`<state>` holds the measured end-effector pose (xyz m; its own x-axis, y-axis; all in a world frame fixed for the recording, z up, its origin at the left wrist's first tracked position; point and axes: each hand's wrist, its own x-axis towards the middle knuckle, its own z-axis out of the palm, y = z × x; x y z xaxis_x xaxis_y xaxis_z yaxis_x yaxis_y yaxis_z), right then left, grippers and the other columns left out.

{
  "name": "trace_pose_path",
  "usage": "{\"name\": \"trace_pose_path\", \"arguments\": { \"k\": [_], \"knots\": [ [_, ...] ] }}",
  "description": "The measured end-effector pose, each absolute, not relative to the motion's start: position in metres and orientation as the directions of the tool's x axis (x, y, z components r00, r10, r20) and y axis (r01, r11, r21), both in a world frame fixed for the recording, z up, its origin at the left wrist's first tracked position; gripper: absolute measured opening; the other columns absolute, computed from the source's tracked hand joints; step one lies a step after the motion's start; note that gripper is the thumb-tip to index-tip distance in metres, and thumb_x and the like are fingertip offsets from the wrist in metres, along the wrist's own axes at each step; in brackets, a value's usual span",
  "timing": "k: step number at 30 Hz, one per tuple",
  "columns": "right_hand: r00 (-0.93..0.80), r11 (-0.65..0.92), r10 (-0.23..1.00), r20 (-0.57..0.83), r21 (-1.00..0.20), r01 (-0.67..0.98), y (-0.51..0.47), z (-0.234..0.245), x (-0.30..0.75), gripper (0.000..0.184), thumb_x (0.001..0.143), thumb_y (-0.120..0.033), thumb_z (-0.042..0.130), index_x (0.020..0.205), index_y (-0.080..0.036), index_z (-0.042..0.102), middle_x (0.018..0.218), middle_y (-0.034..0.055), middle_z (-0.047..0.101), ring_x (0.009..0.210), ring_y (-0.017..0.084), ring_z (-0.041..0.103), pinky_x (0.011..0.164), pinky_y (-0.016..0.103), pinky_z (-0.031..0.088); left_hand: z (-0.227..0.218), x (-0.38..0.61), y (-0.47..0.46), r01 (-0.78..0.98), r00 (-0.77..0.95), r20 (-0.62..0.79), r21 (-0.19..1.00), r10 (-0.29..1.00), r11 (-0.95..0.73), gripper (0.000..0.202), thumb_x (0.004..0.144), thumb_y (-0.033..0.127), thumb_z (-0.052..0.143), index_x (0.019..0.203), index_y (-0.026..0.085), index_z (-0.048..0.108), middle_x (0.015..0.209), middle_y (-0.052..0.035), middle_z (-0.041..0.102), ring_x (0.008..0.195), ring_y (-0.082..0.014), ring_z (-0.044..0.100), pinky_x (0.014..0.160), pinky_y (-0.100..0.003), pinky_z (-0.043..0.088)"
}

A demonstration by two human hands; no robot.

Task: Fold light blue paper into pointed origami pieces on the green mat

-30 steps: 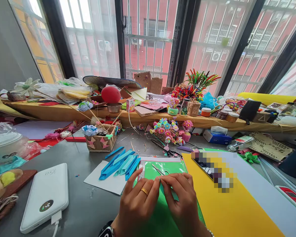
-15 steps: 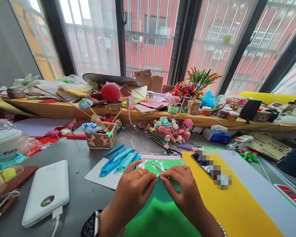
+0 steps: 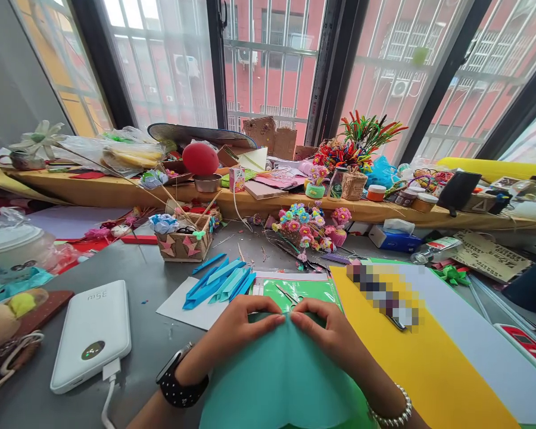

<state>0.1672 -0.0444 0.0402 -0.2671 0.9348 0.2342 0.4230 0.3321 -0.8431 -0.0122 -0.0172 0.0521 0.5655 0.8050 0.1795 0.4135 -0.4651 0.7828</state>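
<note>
A teal sheet of paper [image 3: 268, 375] with a crease down its middle spreads below my two hands. My left hand [image 3: 250, 325] pinches its top edge just left of the crease, thumb against fingers. On the other side of the crease, my right hand [image 3: 324, 328] pinches the same edge, the two thumbs close together. Behind my fingertips, small scissors [image 3: 288, 295] lie on a green packet [image 3: 310, 289]. To the left, several folded blue paper strips [image 3: 221, 283] rest on a white sheet [image 3: 172, 307].
A white power bank [image 3: 92, 333] with a cable lies at the left. Yellow card [image 3: 384, 357] is on the right, a partly blurred phone on it. Farther back stand a cardboard box [image 3: 183, 244] holding sticks and a bunch of crocheted flowers [image 3: 306, 223]. A cluttered ledge [image 3: 268, 205] runs below the windows.
The teal paper now shows broad and creased beneath my hands, where mostly blurred green showed before. My wrists have turned and lie wider apart. The view has shifted slightly.
</note>
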Motion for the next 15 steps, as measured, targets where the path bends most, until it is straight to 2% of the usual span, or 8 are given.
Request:
{"name": "trace_pose_path", "arguments": {
  "k": [5, 15],
  "knots": [
    [-0.288, 0.301, 0.937, 0.198, -0.877, 0.374, -0.0432, 0.0396, 0.1684, 0.021, 0.079, -0.031, 0.048, 0.071, -0.016, 0.060, 0.066, -0.0010, 0.060, 0.065, 0.012, 0.053, 0.055, 0.019, 0.039, 0.0539, -0.0103, -0.0168, 0.411, 0.558, 0.185, 0.785, 0.809, -0.463, 0.019, 0.076, 0.029, 0.051, 0.072, 0.017, 0.065, 0.072, 0.0008, 0.067, 0.070, -0.0126, 0.059, 0.063, -0.018, 0.043],
    [-0.272, 0.297, 0.944, 0.188, -0.844, 0.447, -0.0397, 0.0350, 0.1714, 0.016, 0.074, -0.030, 0.054, 0.074, -0.016, 0.062, 0.074, 0.0016, 0.064, 0.072, 0.015, 0.057, 0.064, 0.023, 0.043, 0.0490, -0.0088, -0.0167, 0.451, 0.546, 0.212, 0.741, 0.811, -0.498, 0.018, 0.075, 0.028, 0.051, 0.070, 0.017, 0.064, 0.071, -0.0003, 0.067, 0.068, -0.0133, 0.058, 0.062, -0.021, 0.043]
  ]
}}
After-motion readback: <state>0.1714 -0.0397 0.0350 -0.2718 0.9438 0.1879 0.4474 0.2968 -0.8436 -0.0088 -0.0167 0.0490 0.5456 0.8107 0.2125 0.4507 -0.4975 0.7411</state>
